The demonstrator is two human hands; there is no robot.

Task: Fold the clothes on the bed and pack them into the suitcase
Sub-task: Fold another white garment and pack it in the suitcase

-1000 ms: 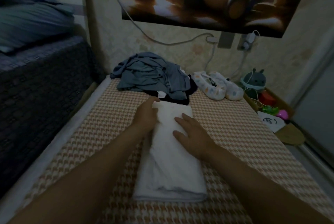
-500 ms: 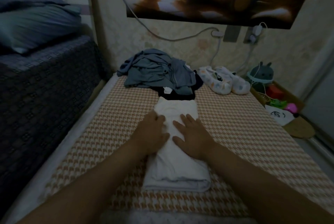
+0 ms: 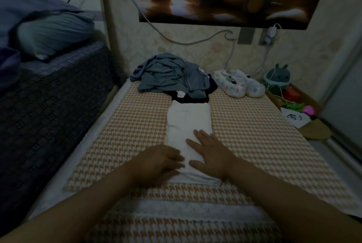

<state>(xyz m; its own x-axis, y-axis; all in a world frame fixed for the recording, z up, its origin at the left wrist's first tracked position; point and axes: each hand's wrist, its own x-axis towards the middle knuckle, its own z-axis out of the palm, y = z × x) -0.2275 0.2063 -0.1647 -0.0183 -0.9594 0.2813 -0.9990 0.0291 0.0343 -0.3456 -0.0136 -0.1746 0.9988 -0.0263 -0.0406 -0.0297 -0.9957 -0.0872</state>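
The patterned mat [image 3: 125, 129] lies bare on both sides of the white garment [image 3: 188, 121], a long folded strip at frame centre. A dark raised bed [image 3: 49, 101] borders the mat's left edge. Its near edge crosses the lower frame, and its right edge drops beside a box [image 3: 274, 96].

The right hand [image 3: 211, 152] lies flat on the strip's near half, fingers straight and slightly spread. The left hand [image 3: 160, 162] touches the strip's near left edge. It is blurred, so I cannot tell whether its fingers pinch the cloth.

A pile of clothes [image 3: 170, 78] touches the strip's far end, with slippers [image 3: 237, 84] to its right. The box holds a green toy [image 3: 278, 78] and small red, green and pink things.
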